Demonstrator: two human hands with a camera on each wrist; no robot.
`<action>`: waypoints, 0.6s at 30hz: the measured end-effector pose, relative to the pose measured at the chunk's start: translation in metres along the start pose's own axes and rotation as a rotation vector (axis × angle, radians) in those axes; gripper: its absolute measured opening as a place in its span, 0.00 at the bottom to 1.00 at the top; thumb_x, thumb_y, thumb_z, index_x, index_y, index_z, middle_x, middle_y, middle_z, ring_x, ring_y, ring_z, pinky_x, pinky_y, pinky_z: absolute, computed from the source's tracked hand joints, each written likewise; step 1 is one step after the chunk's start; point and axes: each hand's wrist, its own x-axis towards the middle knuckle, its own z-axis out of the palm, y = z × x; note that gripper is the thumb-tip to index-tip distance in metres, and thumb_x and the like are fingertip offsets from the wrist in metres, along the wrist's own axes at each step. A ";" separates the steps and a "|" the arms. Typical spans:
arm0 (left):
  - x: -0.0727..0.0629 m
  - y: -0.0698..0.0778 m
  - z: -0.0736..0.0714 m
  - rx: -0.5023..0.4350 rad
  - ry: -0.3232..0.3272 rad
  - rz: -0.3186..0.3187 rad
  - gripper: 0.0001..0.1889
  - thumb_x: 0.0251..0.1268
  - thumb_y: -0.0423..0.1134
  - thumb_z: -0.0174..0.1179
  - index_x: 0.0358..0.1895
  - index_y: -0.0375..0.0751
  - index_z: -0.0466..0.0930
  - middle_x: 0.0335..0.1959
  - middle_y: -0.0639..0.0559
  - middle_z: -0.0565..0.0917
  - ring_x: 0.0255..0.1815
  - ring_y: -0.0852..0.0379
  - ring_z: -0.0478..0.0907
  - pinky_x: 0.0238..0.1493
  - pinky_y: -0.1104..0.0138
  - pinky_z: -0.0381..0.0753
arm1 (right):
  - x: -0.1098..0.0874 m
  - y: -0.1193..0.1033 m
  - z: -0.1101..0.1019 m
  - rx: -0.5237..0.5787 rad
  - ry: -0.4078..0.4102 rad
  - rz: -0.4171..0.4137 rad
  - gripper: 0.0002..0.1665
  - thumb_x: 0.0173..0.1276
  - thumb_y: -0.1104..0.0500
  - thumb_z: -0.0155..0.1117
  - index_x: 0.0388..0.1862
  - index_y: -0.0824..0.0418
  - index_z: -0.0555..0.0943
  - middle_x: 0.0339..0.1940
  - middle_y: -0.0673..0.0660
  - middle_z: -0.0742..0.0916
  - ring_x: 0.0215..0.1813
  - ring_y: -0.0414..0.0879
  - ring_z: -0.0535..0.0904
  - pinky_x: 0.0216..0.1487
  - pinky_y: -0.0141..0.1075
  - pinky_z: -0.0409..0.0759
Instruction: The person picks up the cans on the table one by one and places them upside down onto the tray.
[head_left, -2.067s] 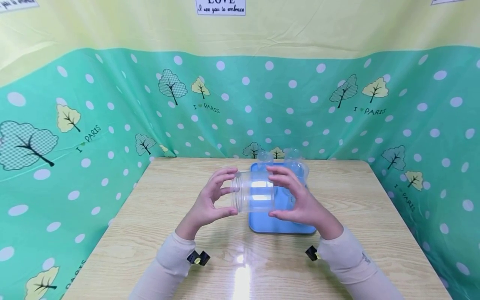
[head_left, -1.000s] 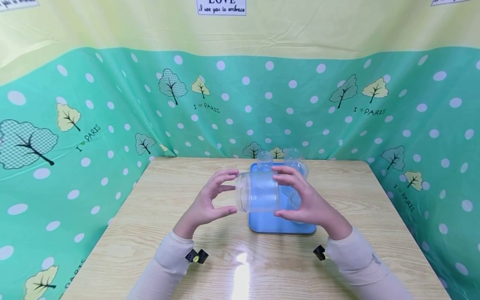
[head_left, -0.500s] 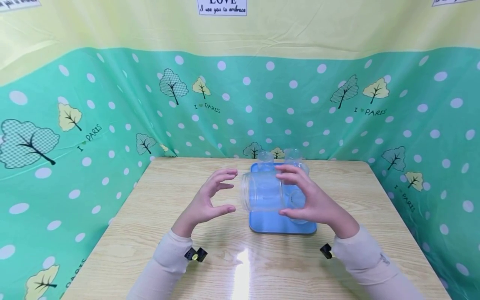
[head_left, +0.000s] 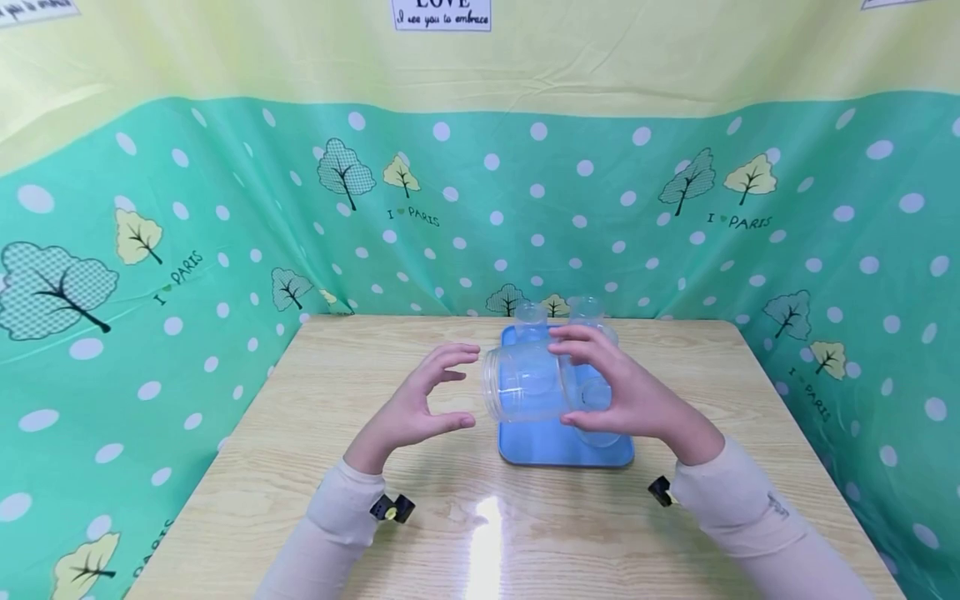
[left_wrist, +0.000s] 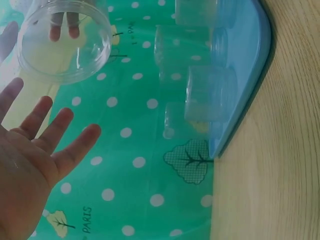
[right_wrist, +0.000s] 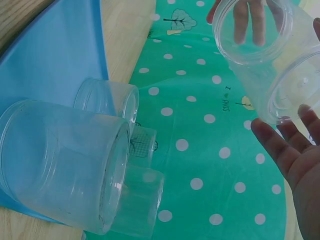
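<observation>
A clear plastic jar [head_left: 528, 385] lies on its side in the air above the blue tray [head_left: 536, 454], its ringed mouth facing left. My right hand [head_left: 630, 396] holds the jar by its base end, thumb below and fingers above. Facing the mouth, my left hand [head_left: 408, 408] is spread in a C shape, with a gap between its fingertips and the rim. The left wrist view shows those fingers [left_wrist: 62, 122] apart from the jar [left_wrist: 65, 70]. In the right wrist view, fingertips [right_wrist: 262, 127] meet the base edge of the jar [right_wrist: 255, 75].
Several more clear jars [right_wrist: 60, 160] stand on the tray, partly hidden behind the held jar and right hand in the head view. Two at the back [head_left: 531, 315] rise near the tray's far edge. A polka-dot curtain [head_left: 465, 225] borders the wooden table [head_left: 360, 358].
The jar has moved right with my right hand and tilted slightly. My left fingers, at the jar's mouth end earlier, have come away, leaving a gap.
</observation>
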 end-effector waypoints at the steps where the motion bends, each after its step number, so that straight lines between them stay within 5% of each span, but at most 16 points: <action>1: 0.000 0.000 0.000 0.004 0.000 -0.005 0.43 0.50 0.27 0.78 0.72 0.39 0.68 0.75 0.41 0.67 0.75 0.48 0.65 0.66 0.42 0.76 | 0.001 0.000 0.000 -0.003 -0.005 0.007 0.50 0.53 0.58 0.85 0.73 0.59 0.69 0.78 0.60 0.67 0.76 0.49 0.65 0.65 0.44 0.79; 7: 0.004 0.012 0.000 0.002 -0.005 -0.012 0.41 0.48 0.21 0.76 0.69 0.32 0.69 0.72 0.30 0.67 0.75 0.51 0.65 0.65 0.34 0.72 | 0.006 0.001 -0.003 -0.049 -0.040 0.014 0.51 0.53 0.56 0.85 0.74 0.54 0.70 0.78 0.55 0.67 0.75 0.49 0.67 0.62 0.46 0.80; 13: 0.008 0.036 -0.003 0.017 -0.016 -0.020 0.37 0.50 0.22 0.75 0.66 0.29 0.71 0.70 0.29 0.69 0.74 0.49 0.67 0.65 0.35 0.73 | 0.011 -0.001 -0.008 -0.105 -0.096 0.057 0.50 0.56 0.50 0.83 0.76 0.48 0.68 0.79 0.53 0.67 0.76 0.50 0.66 0.64 0.49 0.80; 18: 0.008 0.040 -0.003 0.030 -0.021 -0.031 0.37 0.50 0.23 0.76 0.66 0.31 0.71 0.70 0.31 0.69 0.73 0.45 0.67 0.65 0.36 0.74 | 0.016 -0.001 -0.012 -0.149 -0.139 0.084 0.49 0.57 0.46 0.82 0.75 0.44 0.68 0.78 0.51 0.68 0.78 0.50 0.63 0.68 0.52 0.76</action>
